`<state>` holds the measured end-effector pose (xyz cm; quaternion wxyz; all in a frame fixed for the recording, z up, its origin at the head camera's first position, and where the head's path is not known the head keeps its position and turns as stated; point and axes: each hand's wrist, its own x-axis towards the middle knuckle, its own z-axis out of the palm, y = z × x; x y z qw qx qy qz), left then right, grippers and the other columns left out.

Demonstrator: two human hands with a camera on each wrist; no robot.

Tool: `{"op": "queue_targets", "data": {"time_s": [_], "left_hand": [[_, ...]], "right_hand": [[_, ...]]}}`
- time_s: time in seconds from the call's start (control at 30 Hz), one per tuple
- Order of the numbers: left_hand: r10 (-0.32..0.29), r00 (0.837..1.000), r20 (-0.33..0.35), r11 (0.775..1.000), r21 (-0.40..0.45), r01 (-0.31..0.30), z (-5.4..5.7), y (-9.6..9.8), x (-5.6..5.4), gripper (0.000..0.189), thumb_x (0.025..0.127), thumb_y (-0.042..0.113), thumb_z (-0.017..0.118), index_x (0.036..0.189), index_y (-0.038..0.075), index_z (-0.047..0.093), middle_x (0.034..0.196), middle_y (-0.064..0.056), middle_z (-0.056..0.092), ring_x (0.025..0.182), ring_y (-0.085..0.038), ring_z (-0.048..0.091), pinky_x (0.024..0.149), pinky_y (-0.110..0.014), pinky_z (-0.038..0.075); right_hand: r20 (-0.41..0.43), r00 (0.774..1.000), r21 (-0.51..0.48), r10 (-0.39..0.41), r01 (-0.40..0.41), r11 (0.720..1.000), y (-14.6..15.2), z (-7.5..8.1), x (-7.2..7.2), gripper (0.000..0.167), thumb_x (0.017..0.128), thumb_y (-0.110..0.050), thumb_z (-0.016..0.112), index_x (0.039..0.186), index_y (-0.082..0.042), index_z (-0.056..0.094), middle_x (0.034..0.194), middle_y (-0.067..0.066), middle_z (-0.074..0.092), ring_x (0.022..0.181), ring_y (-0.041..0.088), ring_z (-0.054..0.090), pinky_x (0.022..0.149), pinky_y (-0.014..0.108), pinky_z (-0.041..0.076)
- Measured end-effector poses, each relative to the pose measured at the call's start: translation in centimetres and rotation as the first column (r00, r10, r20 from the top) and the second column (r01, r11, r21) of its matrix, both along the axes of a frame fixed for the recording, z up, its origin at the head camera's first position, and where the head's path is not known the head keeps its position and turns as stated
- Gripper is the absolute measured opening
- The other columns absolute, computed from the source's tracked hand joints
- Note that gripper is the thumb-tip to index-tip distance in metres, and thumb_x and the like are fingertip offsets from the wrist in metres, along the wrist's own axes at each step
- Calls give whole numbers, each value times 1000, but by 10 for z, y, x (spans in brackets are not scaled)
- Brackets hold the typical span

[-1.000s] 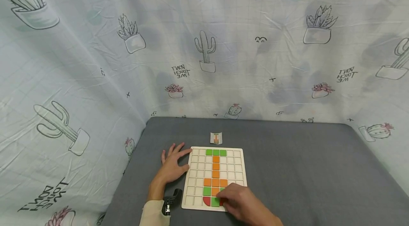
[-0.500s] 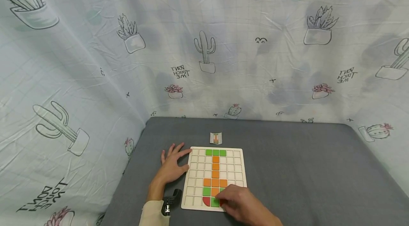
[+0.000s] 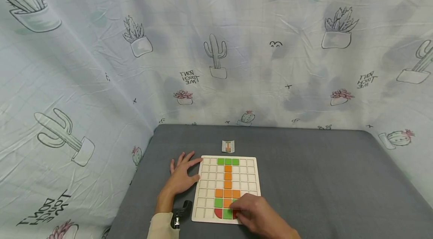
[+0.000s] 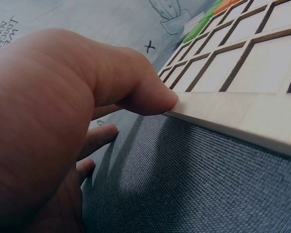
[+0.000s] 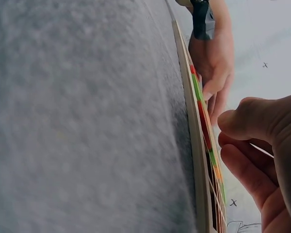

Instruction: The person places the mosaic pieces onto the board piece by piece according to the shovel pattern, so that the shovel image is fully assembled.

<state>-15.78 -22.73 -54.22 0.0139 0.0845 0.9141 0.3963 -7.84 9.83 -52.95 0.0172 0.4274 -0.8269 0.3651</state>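
Note:
A pale wooden grid board [image 3: 206, 192] lies flat on the table, with green, orange and red tiles set in its squares. My left hand [image 3: 182, 177] lies at its left side with fingers spread; in the left wrist view the thumb [image 4: 150, 94] touches the rim. Over the lower right of the tiles hangs my right hand [image 3: 255, 214], fingers bent, hiding part of a red tile [image 3: 235, 214] in the bottom row. The right wrist view shows its thumb and fingertips [image 5: 231, 126] just off the board, with nothing visible between them.
A small patterned card [image 3: 228, 146] lies behind the board. The grey table [image 3: 314, 179] stretches to the right. A cloth printed with cacti [image 3: 236, 43] hangs around the back and left. A dark strap device [image 3: 180, 214] is on the left wrist.
Hardly anything differs. The right hand stays over the bottom row with only tiny finger shifts, the left hand stays at the board's side, and the head view drifts slightly.

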Motion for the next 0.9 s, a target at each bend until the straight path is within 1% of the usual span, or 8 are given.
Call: {"op": "queue_targets", "data": {"time_s": [0.13,0.33,0.47,0.6,0.7,0.77,0.83,0.9], "left_hand": [[2,1000,2,1000,2,-2,1,0,0,61,89,9,77,149,19,71,174,-19,41,168,-51,14,127,-78,-9],[3,1000,-1,1000,-5,-3,0,0,-1,61,89,10,76,149,18,70,174,-19,41,168,-51,14,127,-78,-8],[1,1000,-1,1000,-7,-1,0,0,-2,60,90,10,75,149,19,70,175,-19,41,168,-51,14,127,-78,-8],[-5,1000,0,1000,-7,5,-2,1,-2,60,90,11,74,150,20,70,175,-18,40,168,-51,14,127,-77,-8],[-7,1000,-7,1000,-1,7,-3,1,-2,60,90,11,74,149,20,70,175,-19,40,167,-52,15,126,-78,-8],[-3,1000,-3,1000,3,3,-3,1,-3,59,91,10,74,150,20,70,175,-18,40,167,-51,15,127,-78,-8],[7,1000,-3,1000,9,-7,-2,1,-3,58,93,9,74,150,19,70,174,-19,41,167,-52,15,127,-78,-8],[21,1000,-7,1000,11,-21,-1,1,-2,56,95,8,74,150,18,69,174,-19,41,167,-52,17,127,-79,-6]], "right_hand": [[-45,998,-33,-38,37,999,1,-1,-1,27,91,-1,86,112,-16,82,105,-11,79,91,1,68,83,9,55],[-118,992,-104,-48,36,994,4,-2,-1,30,88,2,87,111,-17,80,104,-10,79,90,6,70,84,12,56],[-118,991,-118,-66,52,992,8,-5,-3,33,86,3,88,111,-17,80,105,-9,80,90,6,72,85,11,56],[-108,988,-115,-108,96,989,15,-7,-5,35,83,4,89,112,-15,81,105,-7,81,90,7,72,84,10,56],[-100,985,-105,-143,133,986,20,-6,-7,35,84,3,90,113,-14,82,106,-6,81,93,7,74,85,13,58],[-82,983,-98,-166,158,983,24,-3,-8,35,85,2,90,115,-14,82,107,-6,82,95,8,75,83,18,61],[-84,977,-90,-195,188,978,28,0,-10,34,85,1,89,115,-14,83,107,-5,82,94,9,76,81,20,62],[-116,967,-83,-225,216,973,33,2,-13,33,85,0,90,115,-14,83,106,-4,82,93,10,76,80,20,61]]}}
